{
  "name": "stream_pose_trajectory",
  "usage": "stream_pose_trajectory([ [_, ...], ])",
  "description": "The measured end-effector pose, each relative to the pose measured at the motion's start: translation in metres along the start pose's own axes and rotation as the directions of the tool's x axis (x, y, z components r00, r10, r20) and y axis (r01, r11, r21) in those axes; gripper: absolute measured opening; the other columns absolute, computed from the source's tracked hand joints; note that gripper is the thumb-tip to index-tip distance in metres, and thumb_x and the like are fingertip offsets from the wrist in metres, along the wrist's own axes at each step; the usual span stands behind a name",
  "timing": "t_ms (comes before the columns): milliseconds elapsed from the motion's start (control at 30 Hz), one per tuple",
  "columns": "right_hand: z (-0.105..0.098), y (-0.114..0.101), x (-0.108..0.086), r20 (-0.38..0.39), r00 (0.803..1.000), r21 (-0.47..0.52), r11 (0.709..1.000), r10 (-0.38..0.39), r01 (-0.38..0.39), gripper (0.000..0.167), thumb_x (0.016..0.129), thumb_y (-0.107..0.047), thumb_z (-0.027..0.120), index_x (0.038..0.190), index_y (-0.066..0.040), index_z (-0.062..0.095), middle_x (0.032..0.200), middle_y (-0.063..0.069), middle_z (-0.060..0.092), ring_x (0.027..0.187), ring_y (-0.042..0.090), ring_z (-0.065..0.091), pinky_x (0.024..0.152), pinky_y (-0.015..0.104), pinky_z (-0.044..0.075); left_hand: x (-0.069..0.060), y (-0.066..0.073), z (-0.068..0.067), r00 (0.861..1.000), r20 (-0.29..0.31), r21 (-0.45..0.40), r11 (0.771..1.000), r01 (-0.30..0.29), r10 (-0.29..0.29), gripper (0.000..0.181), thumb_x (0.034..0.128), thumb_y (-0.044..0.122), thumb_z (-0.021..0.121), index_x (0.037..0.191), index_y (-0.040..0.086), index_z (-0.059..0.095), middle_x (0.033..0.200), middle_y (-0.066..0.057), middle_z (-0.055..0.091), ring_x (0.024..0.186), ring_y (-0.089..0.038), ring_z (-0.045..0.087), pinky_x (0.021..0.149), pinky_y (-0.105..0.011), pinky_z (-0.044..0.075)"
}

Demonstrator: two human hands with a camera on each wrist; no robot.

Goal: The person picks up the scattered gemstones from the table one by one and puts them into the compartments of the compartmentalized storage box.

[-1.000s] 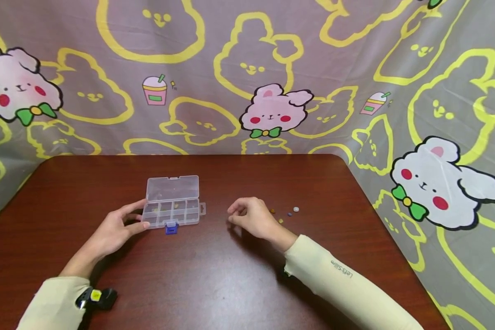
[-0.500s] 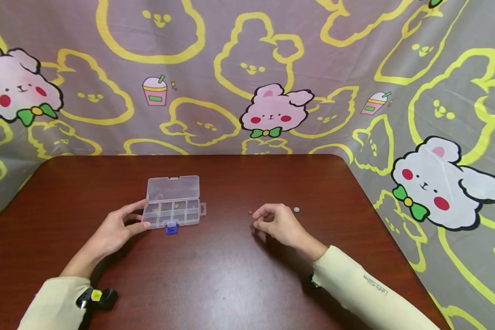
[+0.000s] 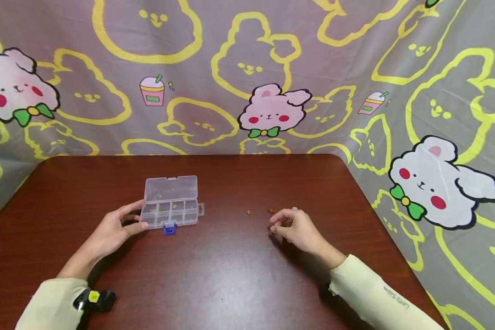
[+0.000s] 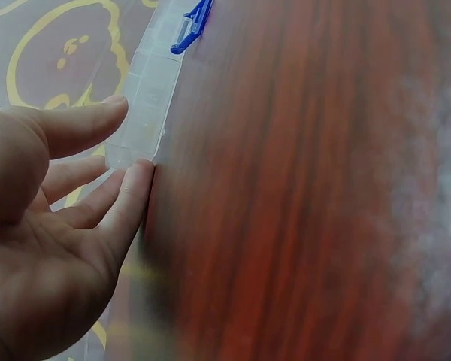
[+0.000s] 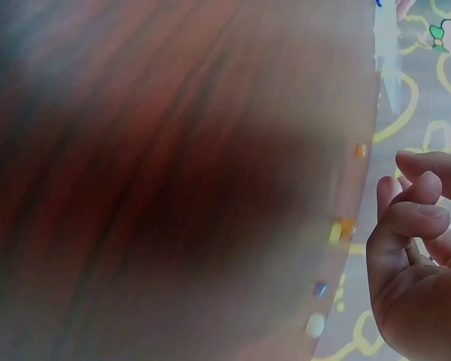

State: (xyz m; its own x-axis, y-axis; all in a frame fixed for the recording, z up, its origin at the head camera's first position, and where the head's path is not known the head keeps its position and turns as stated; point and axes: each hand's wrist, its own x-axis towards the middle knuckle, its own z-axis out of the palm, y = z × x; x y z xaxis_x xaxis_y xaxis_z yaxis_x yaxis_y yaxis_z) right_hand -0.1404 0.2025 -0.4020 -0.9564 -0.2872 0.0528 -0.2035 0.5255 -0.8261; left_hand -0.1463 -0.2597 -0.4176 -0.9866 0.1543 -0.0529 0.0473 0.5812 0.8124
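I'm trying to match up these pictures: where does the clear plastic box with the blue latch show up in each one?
Head: the clear plastic box lies left of center, its left end held by the left hand.
Left wrist: the box is at the top, left of center, running out of frame.
Right wrist: the box is only a pale strip at top right.
Shared landmark: the red-brown table.
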Motion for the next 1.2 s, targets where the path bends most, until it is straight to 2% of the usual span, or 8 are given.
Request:
stream_pose_trajectory([
  [33, -0.002, 0.002, -0.001, -0.004, 1.000, 0.000, 1.000, 0.005, -0.005, 0.014, 0.083, 0.003, 0.076, 0.096, 0.000, 0.072, 0.078, 0.003, 0.067, 0.052, 0.013, 0.055, 0.054, 0.026, 0.047, 0.000, 0.000, 0.000, 1.000, 0.002, -0.001, 1.000, 0.003, -0.003, 0.069, 0.0936, 0.010, 0.072, 0.153, -0.001, 0.037, 0.136, -0.027, 0.053, 0.113, -0.040, 0.055, 0.074, -0.019, 0.048],
  [67, -0.004, 0.003, -0.002, -0.008, 1.000, 0.004, 1.000, 0.008, -0.008, 0.014, 0.083, 0.004, 0.076, 0.096, 0.000, 0.072, 0.079, 0.004, 0.066, 0.053, 0.013, 0.055, 0.048, 0.027, 0.046, 0.000, 0.000, 0.000, 1.000, 0.004, -0.003, 1.000, 0.006, -0.006, 0.069, 0.0939, 0.010, 0.071, 0.153, -0.001, 0.037, 0.137, -0.027, 0.053, 0.113, -0.040, 0.055, 0.074, -0.019, 0.048],
  [367, -0.023, 0.011, -0.003, -0.041, 0.997, 0.024, 0.997, 0.072, -0.071, 0.014, 0.084, 0.003, 0.077, 0.097, 0.002, 0.072, 0.078, 0.007, 0.069, 0.052, 0.016, 0.054, 0.047, 0.026, 0.044, 0.000, -0.001, 0.000, 0.999, 0.010, -0.003, 0.999, 0.042, -0.042, 0.070, 0.0945, 0.013, 0.071, 0.154, 0.001, 0.036, 0.138, -0.026, 0.052, 0.115, -0.039, 0.054, 0.074, -0.020, 0.047],
  [833, -0.049, 0.033, 0.007, -0.106, 0.987, -0.010, 0.992, 0.120, -0.122, 0.015, 0.086, 0.004, 0.075, 0.100, 0.005, 0.071, 0.079, 0.012, 0.067, 0.054, 0.018, 0.056, 0.049, 0.027, 0.046, 0.000, 0.000, 0.001, 0.999, 0.010, 0.006, 0.999, 0.041, -0.041, 0.071, 0.0944, 0.014, 0.072, 0.154, 0.001, 0.036, 0.137, -0.026, 0.053, 0.114, -0.039, 0.054, 0.074, -0.019, 0.047],
  [1200, -0.056, 0.047, 0.018, -0.101, 0.978, -0.035, 0.981, 0.185, -0.189, 0.022, 0.085, 0.002, 0.077, 0.105, 0.004, 0.070, 0.082, 0.010, 0.064, 0.055, 0.018, 0.056, 0.050, 0.028, 0.047, 0.000, 0.000, 0.000, 1.000, 0.008, -0.018, 0.999, 0.027, -0.026, 0.070, 0.0938, 0.012, 0.072, 0.153, 0.000, 0.036, 0.139, -0.026, 0.051, 0.114, -0.039, 0.054, 0.075, -0.019, 0.047],
])
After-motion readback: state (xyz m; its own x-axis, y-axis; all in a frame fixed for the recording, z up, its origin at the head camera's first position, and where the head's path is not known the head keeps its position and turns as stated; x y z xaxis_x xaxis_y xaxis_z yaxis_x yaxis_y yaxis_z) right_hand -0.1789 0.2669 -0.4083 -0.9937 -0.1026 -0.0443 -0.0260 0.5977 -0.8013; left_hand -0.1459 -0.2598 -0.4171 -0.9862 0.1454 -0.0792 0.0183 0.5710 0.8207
